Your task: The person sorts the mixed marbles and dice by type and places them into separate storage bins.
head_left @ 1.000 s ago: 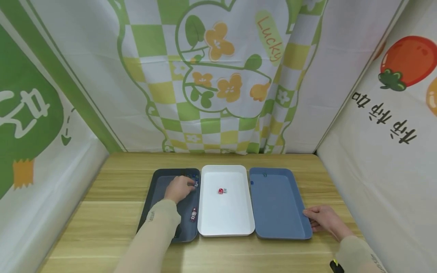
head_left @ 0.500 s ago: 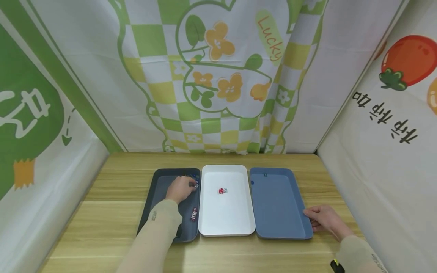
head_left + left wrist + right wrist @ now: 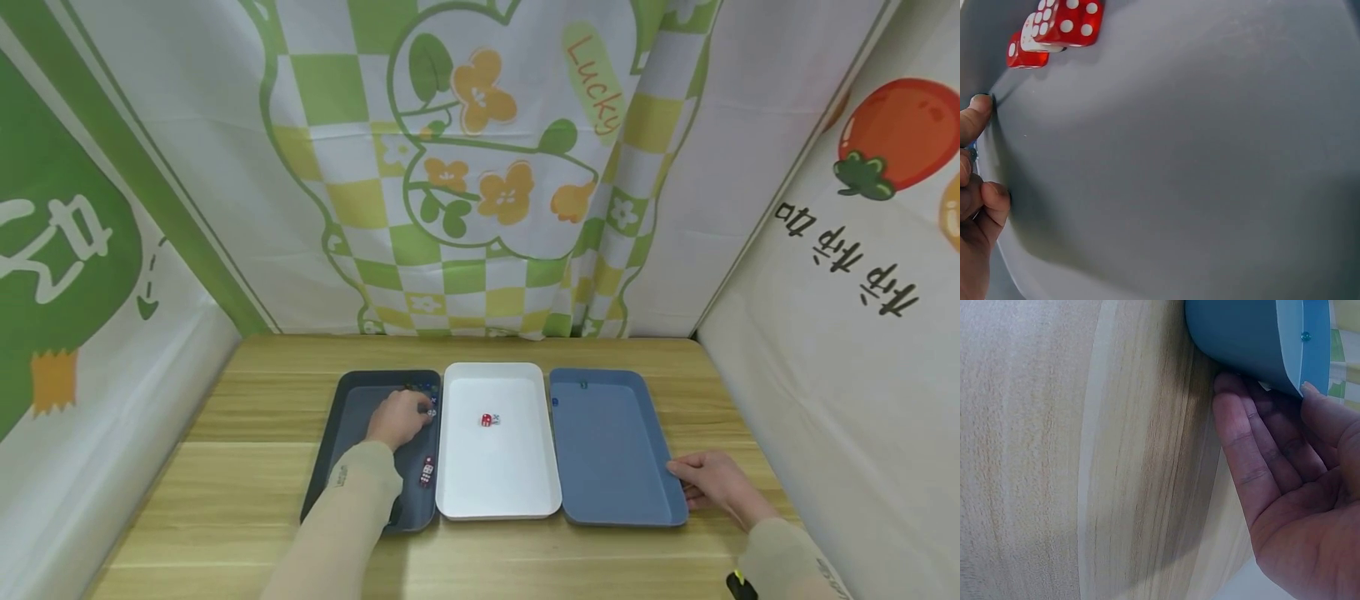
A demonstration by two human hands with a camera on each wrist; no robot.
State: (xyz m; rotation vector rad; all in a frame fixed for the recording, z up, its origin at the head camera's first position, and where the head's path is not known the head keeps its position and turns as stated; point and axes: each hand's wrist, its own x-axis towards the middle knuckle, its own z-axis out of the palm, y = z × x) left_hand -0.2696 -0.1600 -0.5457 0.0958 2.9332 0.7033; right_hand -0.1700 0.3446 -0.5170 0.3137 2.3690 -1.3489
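My left hand reaches into the dark grey tray near its far right corner. Its fingertips are at a small clear die, which they seem to pinch; in the left wrist view the fingers partly hide a bluish clear piece. Further small blue pieces lie beyond them. Nearer in that tray is a row of red and white dice. At the right, my right hand grips the rim of the blue tray, thumb on the edge, fingers beneath.
Between the other two stands a white tray, with a red die and a clear die together. The blue tray holds a small green piece and a blue one. A patterned curtain hangs behind the wooden table.
My left hand has drawn back slightly toward the near side, and the clear die at its fingertips has shifted the same way. My right hand stays on the blue tray's rim.
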